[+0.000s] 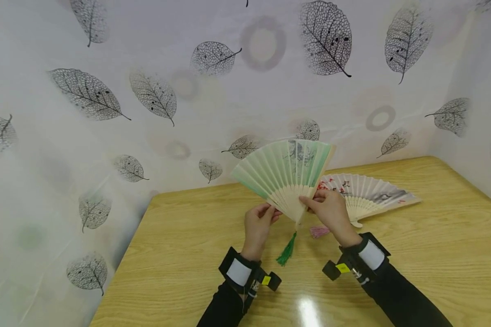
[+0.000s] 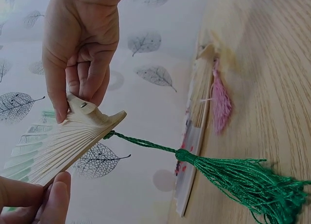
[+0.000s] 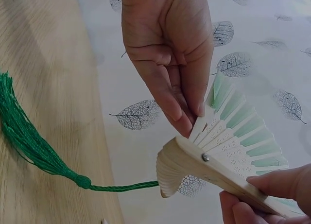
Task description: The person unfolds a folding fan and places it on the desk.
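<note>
A green folding fan (image 1: 266, 168) is spread wide above the table, its pale ribs fanned out and a dark printed motif on its right part. My left hand (image 1: 257, 227) pinches the fan's left edge by the ribs. On the other side, my right hand (image 1: 330, 211) grips the outer stick with the thumb across it; the right wrist view shows these right-hand fingers (image 3: 279, 182) along that stick. A metal rivet (image 3: 205, 157) joins the ribs at the base. From there a green tassel (image 1: 287, 250) dangles on a cord.
Behind my right hand, a white folding fan (image 1: 376, 190) with red blossoms lies spread on the wooden table (image 1: 188, 245). Its pink tassel (image 1: 319, 231) rests to its left. A leaf-patterned cloth (image 1: 212, 100) hangs along the table's back and sides.
</note>
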`<state>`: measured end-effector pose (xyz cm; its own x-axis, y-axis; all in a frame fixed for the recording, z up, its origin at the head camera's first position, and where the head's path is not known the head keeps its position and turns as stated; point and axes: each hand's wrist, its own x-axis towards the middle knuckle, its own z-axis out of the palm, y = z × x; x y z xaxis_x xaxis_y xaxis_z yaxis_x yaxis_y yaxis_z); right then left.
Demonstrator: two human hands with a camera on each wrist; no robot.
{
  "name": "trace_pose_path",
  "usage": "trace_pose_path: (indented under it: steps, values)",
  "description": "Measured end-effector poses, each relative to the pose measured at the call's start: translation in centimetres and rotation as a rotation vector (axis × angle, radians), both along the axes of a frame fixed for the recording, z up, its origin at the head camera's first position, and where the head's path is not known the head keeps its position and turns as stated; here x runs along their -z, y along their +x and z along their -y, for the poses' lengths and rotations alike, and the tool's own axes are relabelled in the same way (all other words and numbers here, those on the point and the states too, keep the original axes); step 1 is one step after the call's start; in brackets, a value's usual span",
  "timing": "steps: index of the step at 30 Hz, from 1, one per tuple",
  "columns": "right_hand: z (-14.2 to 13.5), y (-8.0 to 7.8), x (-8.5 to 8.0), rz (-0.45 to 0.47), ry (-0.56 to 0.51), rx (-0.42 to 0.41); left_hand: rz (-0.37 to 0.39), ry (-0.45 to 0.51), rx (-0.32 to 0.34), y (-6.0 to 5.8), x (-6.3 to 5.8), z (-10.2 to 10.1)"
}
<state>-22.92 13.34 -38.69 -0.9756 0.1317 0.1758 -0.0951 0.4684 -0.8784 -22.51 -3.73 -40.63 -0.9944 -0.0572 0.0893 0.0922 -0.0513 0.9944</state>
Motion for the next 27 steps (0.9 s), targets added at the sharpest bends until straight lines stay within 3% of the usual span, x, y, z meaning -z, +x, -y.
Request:
trace_pose_path:
  steps: [12, 27]
  values:
    - [-0.37, -0.07, -0.12, 0.052, -0.098, -0.010, 0.005, 0.011, -0.016, -0.09, -0.23, 0.00]
    - [-0.71, -0.22, -0.23, 0.131, -0.308, -0.056, -0.012, 0.039, -0.051, -0.19, -0.02, 0.17]
